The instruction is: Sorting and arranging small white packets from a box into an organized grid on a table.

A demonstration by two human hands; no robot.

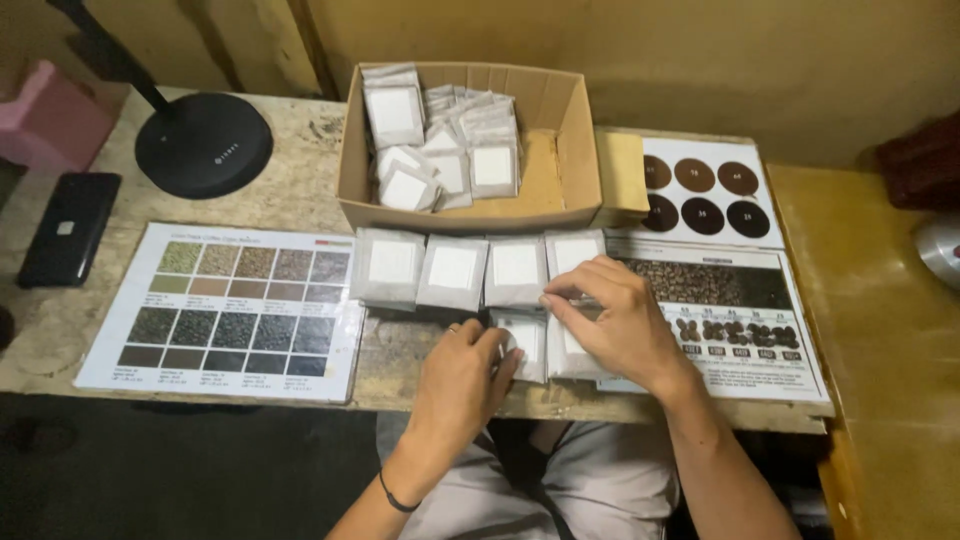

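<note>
From my remote seat I see both hands low at the front edge of the wooden table [300, 190]. The left hand [462, 378] rests with its fingers curled against a small grey pouch [527, 345] with a white label, pinching its left edge. The right hand [612, 322] lies flat over a second pouch [572, 362] just beside the first, fingertips closed on its upper edge, so most of that pouch is hidden under the palm.

Directly behind the hands runs a row of four pouches [453, 270], laid side by side and touching, their white labels up. The right hand's fingers overlap the lower corner of the rightmost one. Behind the row stands an open cardboard box [575, 140], its left half heaped with more of the same pouches; the right half shows bare cardboard floor. The box wall stands close behind the row.

To the left lies a laminated chart of bean samples [230, 310] in a grid. To the right, under the right wrist, sits another printed sheet [740, 310] with bean photographs, and above it a card with dark round swatches [705, 190]. A black lamp base [203, 145] and a black phone [68, 228] lie at the far left, well apart from the hands.
</note>
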